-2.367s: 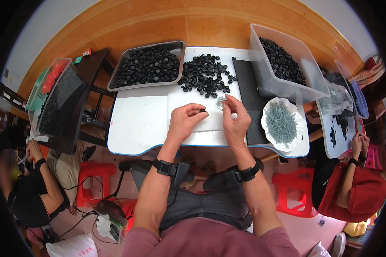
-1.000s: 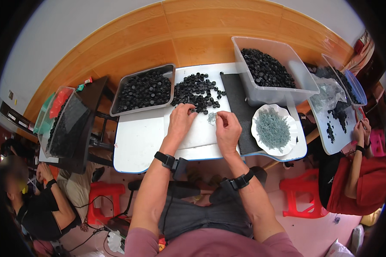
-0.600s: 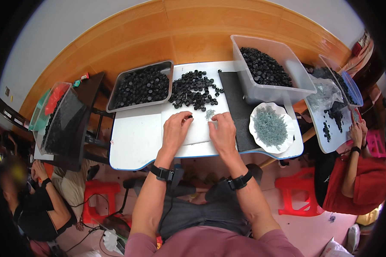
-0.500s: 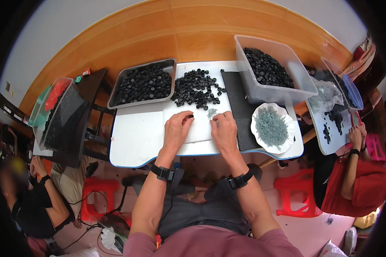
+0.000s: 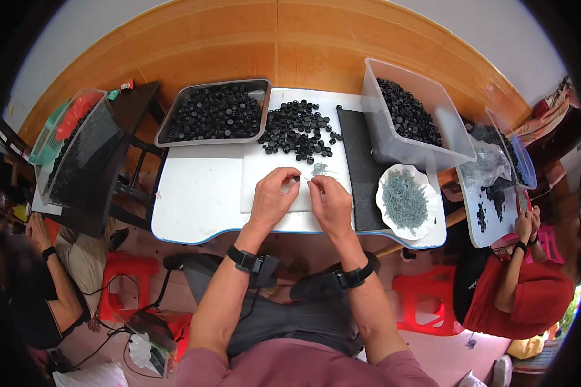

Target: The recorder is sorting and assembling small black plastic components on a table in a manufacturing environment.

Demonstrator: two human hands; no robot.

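Observation:
My left hand (image 5: pixel 272 198) pinches a small round black cap (image 5: pixel 297 178) between thumb and fingertips, just above the white table. Close beside it, my right hand (image 5: pixel 332 205) has its thumb and fingers pressed together, pointing toward the cap. What it holds is too small to make out. Just beyond my fingertips lies a small heap of thin, pale greenish pins (image 5: pixel 320 168). Farther back, a loose pile of black caps (image 5: pixel 298 132) spreads over the white board (image 5: pixel 255 187).
A metal tray (image 5: pixel 168 131) of black caps stands back left. At right are a clear plastic bin (image 5: pixel 407 147) of black parts, a dark mat (image 5: pixel 361 187) and a scalloped white dish (image 5: pixel 387 211) of pale pins. People sit at tables on both sides.
My right hand has moved left and slightly up, bringing its fingertips closer to the cap in my left hand. The whole view has also shifted a little.

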